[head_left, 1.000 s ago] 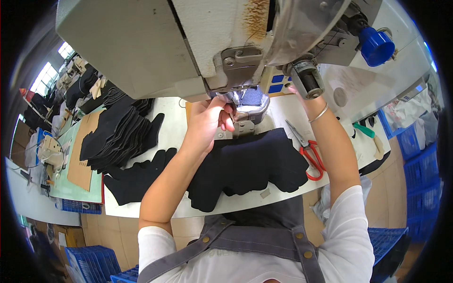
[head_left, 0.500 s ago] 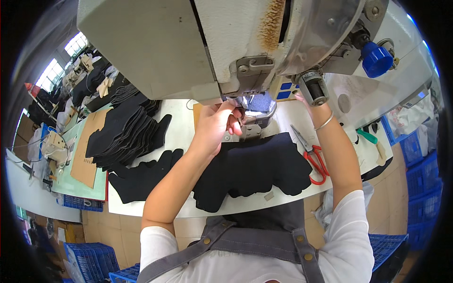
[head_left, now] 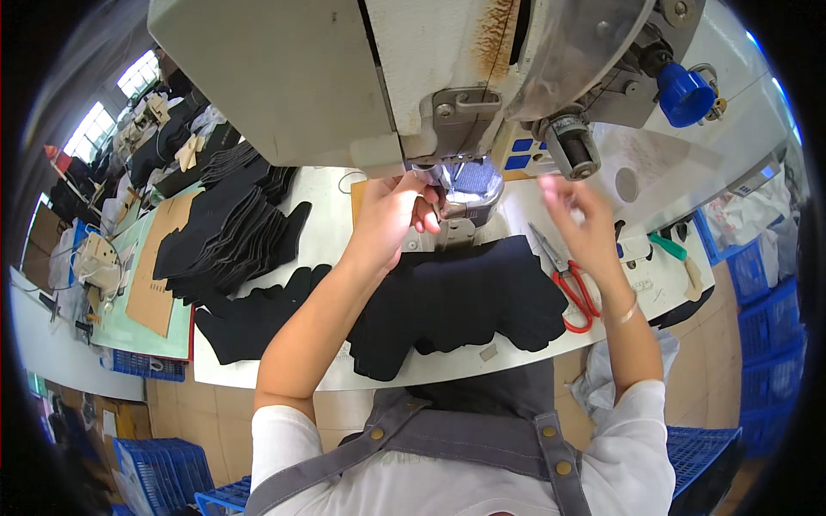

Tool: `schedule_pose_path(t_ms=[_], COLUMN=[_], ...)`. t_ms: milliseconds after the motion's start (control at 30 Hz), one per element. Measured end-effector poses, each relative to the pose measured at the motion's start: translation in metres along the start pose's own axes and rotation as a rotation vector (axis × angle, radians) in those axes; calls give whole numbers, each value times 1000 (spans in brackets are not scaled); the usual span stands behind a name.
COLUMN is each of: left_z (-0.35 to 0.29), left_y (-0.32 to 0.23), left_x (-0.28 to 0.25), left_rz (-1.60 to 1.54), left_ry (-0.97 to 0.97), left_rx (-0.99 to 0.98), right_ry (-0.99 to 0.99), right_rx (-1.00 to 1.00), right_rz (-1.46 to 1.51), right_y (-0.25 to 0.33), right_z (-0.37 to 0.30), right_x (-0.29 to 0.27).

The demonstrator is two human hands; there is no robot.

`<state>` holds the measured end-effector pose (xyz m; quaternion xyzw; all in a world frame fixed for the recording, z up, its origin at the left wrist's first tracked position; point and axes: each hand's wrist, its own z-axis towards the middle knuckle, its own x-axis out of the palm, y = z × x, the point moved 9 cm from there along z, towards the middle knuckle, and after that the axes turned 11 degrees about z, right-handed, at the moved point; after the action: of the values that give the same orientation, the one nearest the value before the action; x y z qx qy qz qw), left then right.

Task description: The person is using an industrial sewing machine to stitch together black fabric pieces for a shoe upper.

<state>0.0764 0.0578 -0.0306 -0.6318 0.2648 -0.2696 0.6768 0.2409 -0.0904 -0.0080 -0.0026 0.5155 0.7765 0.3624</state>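
Observation:
My left hand [head_left: 387, 217] is at the left side of the sewing machine's [head_left: 469, 129] lit needle area. Its fingers are curled closed there, and whatever they hold is hidden. Over the table, right of the needle area and above the scissors [head_left: 575, 288], my right hand [head_left: 583, 222] is slightly blurred, its fingers apart and nothing seen in them. Black cut fabric pieces [head_left: 460, 301] lie in front of the machine bed. The red-handled scissors rest beside them with their blades pointing away from me.
A tall stack of black fabric pieces [head_left: 228, 236] stands at left, with more black pieces [head_left: 249, 322] before it. A green-handled tool [head_left: 668, 247] lies at right. Blue crates [head_left: 770, 335] stand on the right, others [head_left: 163, 473] at lower left. The machine head overhangs my hands.
My right hand has come away from beneath the machine's right-hand knob, back toward me, and its fingers now show. My left hand stays by the needle area.

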Motion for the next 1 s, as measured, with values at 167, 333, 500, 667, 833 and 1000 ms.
schedule_pose_path(t_ms=[167, 333, 500, 667, 833, 1000], left_z=[-29, -138, -232, -242, -210, -122], left_y=[-26, -23, 90, 137, 109, -19], left_x=[-42, -127, -175, -168, -156, -80], left_rz=[151, 206, 61, -140, -71, 741], left_ry=[-362, -810, -832, -683, -316, -206], left_rx=[173, 299, -171, -518, -453, 137], right_ry=[306, 343, 344, 286, 177, 310], right_rx=[-260, -33, 79, 194, -109, -140], right_rz=[-237, -267, -311, -204, -104, 78], right_y=[44, 22, 30, 31, 59, 80], right_z=[-42, -41, -41, -45, -44, -26], right_x=[42, 43, 52, 50, 39, 56])
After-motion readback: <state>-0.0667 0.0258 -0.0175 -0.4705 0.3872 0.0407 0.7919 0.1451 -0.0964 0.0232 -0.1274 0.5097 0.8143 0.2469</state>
